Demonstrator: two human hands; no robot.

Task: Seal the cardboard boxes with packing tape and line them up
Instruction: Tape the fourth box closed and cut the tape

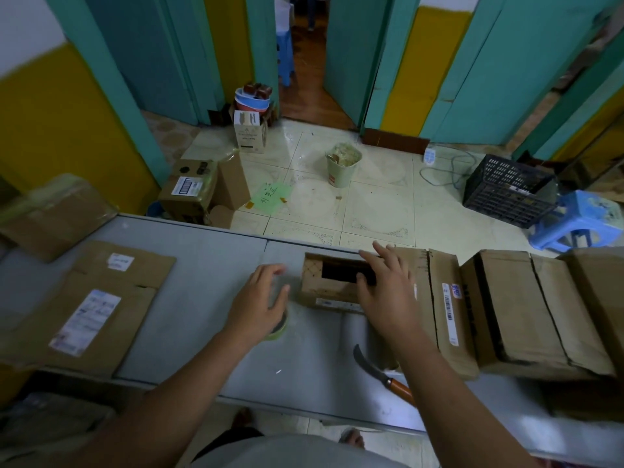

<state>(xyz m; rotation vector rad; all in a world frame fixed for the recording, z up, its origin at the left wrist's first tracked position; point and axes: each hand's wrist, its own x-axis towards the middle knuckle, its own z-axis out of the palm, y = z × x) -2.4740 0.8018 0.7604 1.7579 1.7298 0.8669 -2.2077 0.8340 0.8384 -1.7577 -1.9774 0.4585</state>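
On bench [202, 282], 12 o'clock: small cardboard box [324, 293], top gap unsealed, pressed by flat right hand [388, 292], fingers straight. Tape roll [283, 327] at its 9 o'clock, gripped from above by left hand [260, 298]. Box row [506, 309] butted against it at 3 o'clock.

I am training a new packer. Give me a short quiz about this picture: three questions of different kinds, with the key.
1. True or false: the left hand is on the tape roll.
2. The right hand touches: A) a flattened carton, B) the small box, C) the blue stool.
3. Fill in: the knife lies on the table beside the ___ forearm.
Key: 1 true; 2 B; 3 right.
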